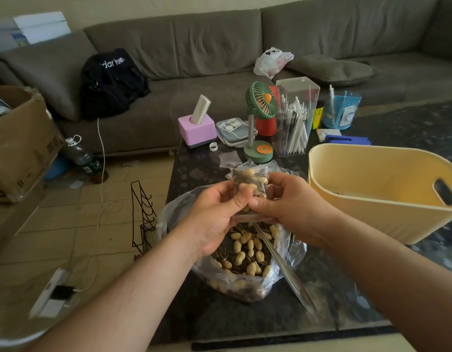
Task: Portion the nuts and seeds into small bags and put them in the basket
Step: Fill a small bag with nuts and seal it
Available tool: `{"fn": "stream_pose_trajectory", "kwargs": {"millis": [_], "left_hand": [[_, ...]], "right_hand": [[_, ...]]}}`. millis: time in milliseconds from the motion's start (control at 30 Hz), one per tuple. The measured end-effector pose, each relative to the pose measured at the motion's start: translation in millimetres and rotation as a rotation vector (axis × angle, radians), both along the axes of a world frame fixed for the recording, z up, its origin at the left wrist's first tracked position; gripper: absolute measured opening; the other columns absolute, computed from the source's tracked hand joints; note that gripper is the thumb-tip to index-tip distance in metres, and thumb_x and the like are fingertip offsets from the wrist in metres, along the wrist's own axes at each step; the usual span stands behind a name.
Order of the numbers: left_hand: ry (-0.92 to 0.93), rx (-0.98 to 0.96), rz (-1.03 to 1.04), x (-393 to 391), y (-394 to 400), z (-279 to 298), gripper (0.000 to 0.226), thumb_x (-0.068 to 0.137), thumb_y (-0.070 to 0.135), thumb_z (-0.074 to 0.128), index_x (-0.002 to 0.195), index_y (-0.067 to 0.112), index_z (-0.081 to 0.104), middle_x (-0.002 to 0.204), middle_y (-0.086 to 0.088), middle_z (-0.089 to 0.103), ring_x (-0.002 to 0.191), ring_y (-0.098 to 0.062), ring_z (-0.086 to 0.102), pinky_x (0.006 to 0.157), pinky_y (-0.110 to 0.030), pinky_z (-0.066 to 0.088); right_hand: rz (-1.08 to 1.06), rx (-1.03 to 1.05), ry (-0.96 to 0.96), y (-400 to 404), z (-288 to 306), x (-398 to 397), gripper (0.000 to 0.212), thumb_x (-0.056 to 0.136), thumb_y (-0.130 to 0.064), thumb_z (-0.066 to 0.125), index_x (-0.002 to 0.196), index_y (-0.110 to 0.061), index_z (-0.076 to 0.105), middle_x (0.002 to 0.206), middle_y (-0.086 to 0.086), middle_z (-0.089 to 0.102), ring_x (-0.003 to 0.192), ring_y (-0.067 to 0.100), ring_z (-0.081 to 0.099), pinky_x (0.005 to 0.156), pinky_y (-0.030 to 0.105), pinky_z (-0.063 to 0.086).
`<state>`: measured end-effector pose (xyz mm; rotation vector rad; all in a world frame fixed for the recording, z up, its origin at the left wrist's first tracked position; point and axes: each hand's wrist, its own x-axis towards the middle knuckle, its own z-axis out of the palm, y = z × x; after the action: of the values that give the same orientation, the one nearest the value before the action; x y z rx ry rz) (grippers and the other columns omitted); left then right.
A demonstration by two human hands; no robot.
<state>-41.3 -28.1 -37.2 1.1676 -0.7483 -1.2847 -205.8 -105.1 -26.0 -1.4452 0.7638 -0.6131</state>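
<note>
Nearest us, the big clear bag (245, 260) of peanuts and seeds lies open on the dark table (321, 301), with a metal spoon (283, 265) resting in it, handle toward us, likely left there to free both hands. Just above that bag we hold 1 small bag (249, 185), filled with peanuts and dark seeds. Our left hand (214, 212) and right hand (288, 201) meet at its near edge, thumbs and fingers pinched together on the plastic strip there; we judge this to be the zip seal being pressed closed, and keeping it over the big bag means any spill falls back in. A spare empty small bag (228, 158) lies flat beyond, near the green fan (260, 118). To the right stands the yellow basket (359, 199), close by so the sealed portion can go straight in; we cannot tell for certain what lies inside it. Farther off are a pen holder (294, 118), a pink box (197, 130) and the grey sofa (194, 47).
</note>
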Motion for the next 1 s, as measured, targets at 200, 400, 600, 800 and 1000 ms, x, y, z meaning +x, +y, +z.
{"fn": "stream_pose_trajectory", "kwargs": {"millis": [200, 400, 600, 800, 1000], "left_hand": [[0.025, 0.006, -0.003, 2.5, -1.2, 1.4, 0.045, 0.085, 0.021, 0.075, 0.128, 0.009, 0.069, 0.115, -0.014, 0.079, 0.103, -0.025, 0.078, 0.085, -0.035, 0.065], [0.026, 0.005, -0.041, 2.5, -0.6, -0.5, 0.051, 0.081, 0.023, 0.077, 0.129, 0.012, 0.065, 0.107, -0.005, 0.081, 0.099, -0.019, 0.078, 0.079, -0.03, 0.063], [-0.019, -0.015, -0.033, 1.8, -1.2, -3.3, 0.051, 0.077, 0.017, 0.08, 0.126, 0.013, 0.066, 0.106, -0.004, 0.08, 0.1, -0.021, 0.078, 0.089, -0.043, 0.064], [-0.064, -0.003, 0.062, -1.1, -1.7, -2.3, 0.033, 0.083, 0.035, 0.074, 0.111, 0.019, 0.078, 0.116, -0.013, 0.079, 0.113, -0.03, 0.075, 0.1, -0.052, 0.059], [-0.032, -0.018, 0.027, -4.6, 0.2, 1.2, 0.031, 0.086, 0.033, 0.072, 0.112, 0.017, 0.076, 0.109, -0.013, 0.08, 0.103, -0.027, 0.077, 0.087, -0.041, 0.064]], "right_hand": [[0.055, 0.212, -0.055, -3.0, 6.3, -4.1, 0.034, 0.094, -0.033, 0.069, 0.116, -0.007, 0.072, 0.111, 0.023, 0.074, 0.104, 0.035, 0.075, 0.092, 0.045, 0.062], [-0.058, 0.097, 0.006, -3.1, 2.5, -0.3, 0.017, 0.103, -0.019, 0.065, 0.093, -0.008, 0.073, 0.082, 0.009, 0.07, 0.077, 0.021, 0.066, 0.071, 0.032, 0.057], [-0.066, 0.086, -0.006, 0.4, 6.0, 0.7, 0.028, 0.1, -0.031, 0.068, 0.106, -0.004, 0.073, 0.097, 0.016, 0.073, 0.088, 0.029, 0.07, 0.093, 0.054, 0.06], [-0.093, 0.123, -0.019, 1.4, 6.8, 1.8, 0.029, 0.097, -0.033, 0.071, 0.108, -0.006, 0.073, 0.109, 0.024, 0.075, 0.106, 0.041, 0.074, 0.094, 0.06, 0.059], [-0.14, 0.034, -0.031, 4.3, 8.1, 3.3, 0.019, 0.1, -0.022, 0.069, 0.106, -0.005, 0.075, 0.095, 0.017, 0.08, 0.094, 0.034, 0.078, 0.085, 0.049, 0.065]]}}
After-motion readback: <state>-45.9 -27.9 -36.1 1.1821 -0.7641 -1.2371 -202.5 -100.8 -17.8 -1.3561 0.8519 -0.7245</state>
